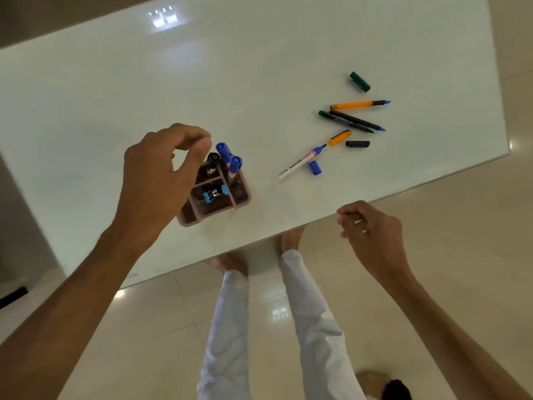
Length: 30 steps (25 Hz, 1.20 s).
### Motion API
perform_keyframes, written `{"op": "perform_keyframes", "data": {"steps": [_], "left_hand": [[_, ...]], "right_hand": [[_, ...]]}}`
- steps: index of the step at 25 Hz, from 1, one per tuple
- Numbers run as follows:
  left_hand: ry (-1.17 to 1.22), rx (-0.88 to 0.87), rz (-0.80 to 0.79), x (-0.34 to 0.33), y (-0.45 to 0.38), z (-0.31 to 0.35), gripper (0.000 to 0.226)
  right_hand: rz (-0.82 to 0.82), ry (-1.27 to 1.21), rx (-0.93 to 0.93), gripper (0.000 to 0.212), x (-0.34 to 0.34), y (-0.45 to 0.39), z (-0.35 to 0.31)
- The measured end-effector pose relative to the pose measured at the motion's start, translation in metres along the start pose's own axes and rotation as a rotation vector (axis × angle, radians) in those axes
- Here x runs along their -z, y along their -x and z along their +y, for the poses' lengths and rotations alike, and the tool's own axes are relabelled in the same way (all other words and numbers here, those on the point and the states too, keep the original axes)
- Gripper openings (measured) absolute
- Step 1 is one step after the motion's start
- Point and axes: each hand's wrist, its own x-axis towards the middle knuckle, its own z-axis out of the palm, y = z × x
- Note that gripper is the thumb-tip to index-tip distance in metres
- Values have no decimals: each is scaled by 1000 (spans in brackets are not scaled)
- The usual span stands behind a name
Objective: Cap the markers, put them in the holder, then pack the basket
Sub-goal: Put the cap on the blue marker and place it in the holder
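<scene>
Above the holder near the table edge, left hand loosely curled, empty.

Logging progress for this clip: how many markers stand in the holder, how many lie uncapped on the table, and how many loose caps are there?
Capped markers in the holder: 3 (black, blue, blue)
Uncapped markers on the table: 4
Loose caps: 4
Total: 11

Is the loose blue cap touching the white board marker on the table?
Touching. In the head view the blue cap lies against the side of the white board marker, with no gap visible between them.
</scene>
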Motion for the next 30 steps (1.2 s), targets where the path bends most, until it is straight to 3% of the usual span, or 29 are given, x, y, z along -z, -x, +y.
{"op": "perform_keyframes", "data": {"steps": [5, 8, 11, 13, 20, 23, 26, 30], "left_hand": [[-23, -179, -20, -30, -4, 50, 20], [-53, -293, -23, -56, -5, 74, 17], [-25, -239, -8, -76, -4, 84, 16], [3, -160, -3, -80, 0, 83, 16], [-91, -88, -15, -82, 24, 79, 24], [-57, -147, -5, -89, 41, 87, 21], [-57, -143, -120, -109, 57, 88, 22], [-102, 68, -374, -153, 51, 77, 25]], "right_hand": [[101, 127, 103, 13, 24, -29, 0], [11, 336, 277, 30, 14, -52, -23], [-175, 609, 499, 54, -30, -75, -42], [-171, 807, 630, 66, -59, -83, -46], [32, 997, 879, 23, -71, -112, -44], [242, 852, 920, 15, -49, -109, -55], [394, 417, 778, 12, -1, -91, -69], [311, -196, 368, 17, 80, -53, -60]]}}
